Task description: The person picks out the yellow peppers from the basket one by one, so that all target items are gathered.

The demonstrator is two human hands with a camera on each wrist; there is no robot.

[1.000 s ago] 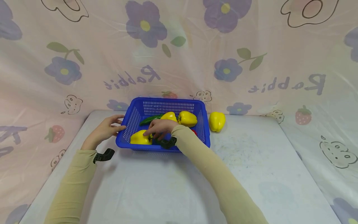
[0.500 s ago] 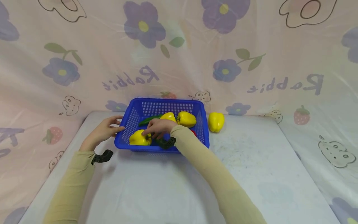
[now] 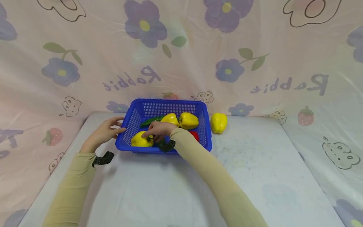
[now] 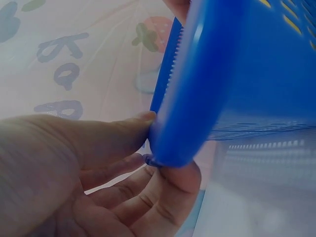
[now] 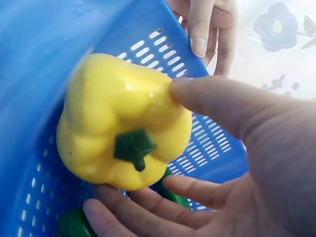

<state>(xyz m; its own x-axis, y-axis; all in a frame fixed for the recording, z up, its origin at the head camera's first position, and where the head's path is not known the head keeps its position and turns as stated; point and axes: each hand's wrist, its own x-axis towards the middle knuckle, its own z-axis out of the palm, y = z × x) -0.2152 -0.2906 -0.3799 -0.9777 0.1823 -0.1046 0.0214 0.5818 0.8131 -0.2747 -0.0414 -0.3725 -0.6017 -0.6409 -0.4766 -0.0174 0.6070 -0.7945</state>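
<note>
A blue perforated basket (image 3: 173,101) stands on the table towards the back. My left hand (image 3: 103,132) grips its left rim, thumb on one side and bent fingers beneath, as the left wrist view shows at the rim (image 4: 205,74). Inside the basket, my right hand (image 3: 161,128) holds a yellow bell pepper (image 3: 137,140) at the front left. In the right wrist view the thumb lies against one side of this bell pepper (image 5: 91,113), and fingertips touch its opposite side. Its green stem (image 5: 133,145) faces the camera. Green things (image 5: 74,224) lie partly hidden below the fingers.
Two more yellow bell peppers (image 3: 189,121) and a long green pepper (image 3: 150,121) lie at the basket's back. Something red (image 3: 194,135) shows behind the right sleeve. Outside, right of the basket, another yellow bell pepper (image 3: 219,123) stands on the white table (image 3: 255,164).
The right forearm has shifted slightly left, so more of the red thing shows. The left hand stays on the rim, and the peppers have hardly moved.
</note>
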